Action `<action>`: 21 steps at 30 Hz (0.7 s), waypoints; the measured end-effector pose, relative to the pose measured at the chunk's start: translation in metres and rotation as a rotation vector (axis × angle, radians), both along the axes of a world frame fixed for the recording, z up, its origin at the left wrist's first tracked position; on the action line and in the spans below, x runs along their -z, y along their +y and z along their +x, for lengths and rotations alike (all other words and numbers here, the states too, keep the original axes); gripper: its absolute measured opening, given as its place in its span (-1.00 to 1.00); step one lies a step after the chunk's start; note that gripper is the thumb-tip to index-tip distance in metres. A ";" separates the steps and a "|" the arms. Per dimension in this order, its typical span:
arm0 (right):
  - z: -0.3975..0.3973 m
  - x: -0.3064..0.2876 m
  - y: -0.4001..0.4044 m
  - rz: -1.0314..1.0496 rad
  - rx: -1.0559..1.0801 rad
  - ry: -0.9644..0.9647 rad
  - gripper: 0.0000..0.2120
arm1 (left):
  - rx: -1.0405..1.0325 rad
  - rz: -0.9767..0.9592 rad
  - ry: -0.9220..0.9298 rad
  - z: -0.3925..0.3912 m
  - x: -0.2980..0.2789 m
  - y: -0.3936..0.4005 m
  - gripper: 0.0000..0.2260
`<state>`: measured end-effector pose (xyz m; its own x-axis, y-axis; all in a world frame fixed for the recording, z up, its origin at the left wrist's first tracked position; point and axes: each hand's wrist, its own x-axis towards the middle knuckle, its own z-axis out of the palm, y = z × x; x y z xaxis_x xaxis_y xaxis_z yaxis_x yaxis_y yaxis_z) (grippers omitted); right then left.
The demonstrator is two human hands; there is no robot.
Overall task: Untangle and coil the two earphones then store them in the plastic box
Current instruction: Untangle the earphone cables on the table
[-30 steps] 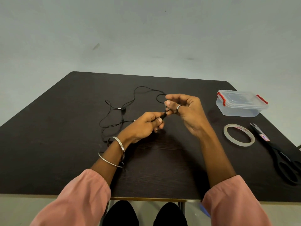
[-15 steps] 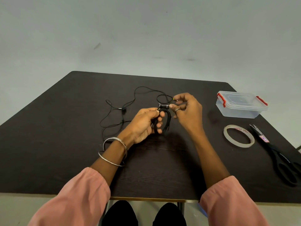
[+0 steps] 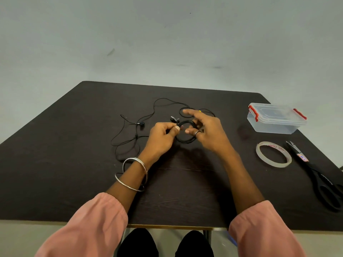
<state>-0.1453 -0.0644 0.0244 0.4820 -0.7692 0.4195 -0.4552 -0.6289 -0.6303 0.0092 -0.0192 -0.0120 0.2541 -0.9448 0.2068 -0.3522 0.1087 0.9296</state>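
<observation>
- Two hands meet over the middle of the dark table (image 3: 55, 164), working one black earphone wound into a small coil (image 3: 186, 140).
- Left hand (image 3: 160, 139) has its grip closed on the coil's left side, thumb and curled fingers pinching the cord, earbuds (image 3: 174, 119) sticking up just above.
- Right hand (image 3: 207, 131) touches the coil's right side; its index finger points out straight, the other fingers are bent by the cord, and whether its grip truly pinches I cannot tell.
- Second earphone (image 3: 136, 135) lies loose and uncoiled on the table, left of the hands.
- Plastic box (image 3: 276, 118), lid on with red clips, sits at the right, well apart from the coil.
- Tape roll (image 3: 273, 154) and black scissors (image 3: 319, 177) lie nearer the right edge.
</observation>
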 end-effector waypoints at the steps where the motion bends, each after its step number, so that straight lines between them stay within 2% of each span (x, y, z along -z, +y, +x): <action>1: 0.000 0.000 0.000 -0.029 0.002 0.037 -0.47 | -0.051 -0.010 -0.047 0.000 0.000 0.000 -0.85; 3: 0.000 0.002 -0.002 -0.054 0.008 0.085 -0.45 | -0.128 -0.049 -0.126 0.001 -0.001 0.001 -0.83; 6: 0.001 0.007 -0.005 -0.128 0.009 0.205 -0.44 | -0.107 -0.122 -0.224 0.000 -0.005 0.004 -0.82; 9: 0.001 0.009 -0.007 -0.189 0.034 0.336 -0.53 | -0.066 -0.198 -0.337 -0.001 -0.007 0.005 -0.82; 11: 0.001 0.009 -0.009 -0.175 0.063 0.344 -0.59 | -0.051 -0.233 -0.384 -0.002 -0.008 0.005 -0.84; 15: 0.001 0.007 -0.009 -0.012 0.090 0.195 -0.72 | -0.043 -0.271 -0.463 -0.004 -0.006 0.005 -0.87; 19: -0.004 0.003 -0.008 0.355 -0.010 -0.046 -0.73 | -0.080 -0.265 -0.285 -0.001 -0.007 0.006 -0.86; 21: -0.004 0.000 -0.004 0.455 -0.084 -0.165 -0.79 | -0.072 -0.266 -0.263 0.000 -0.008 0.005 -0.89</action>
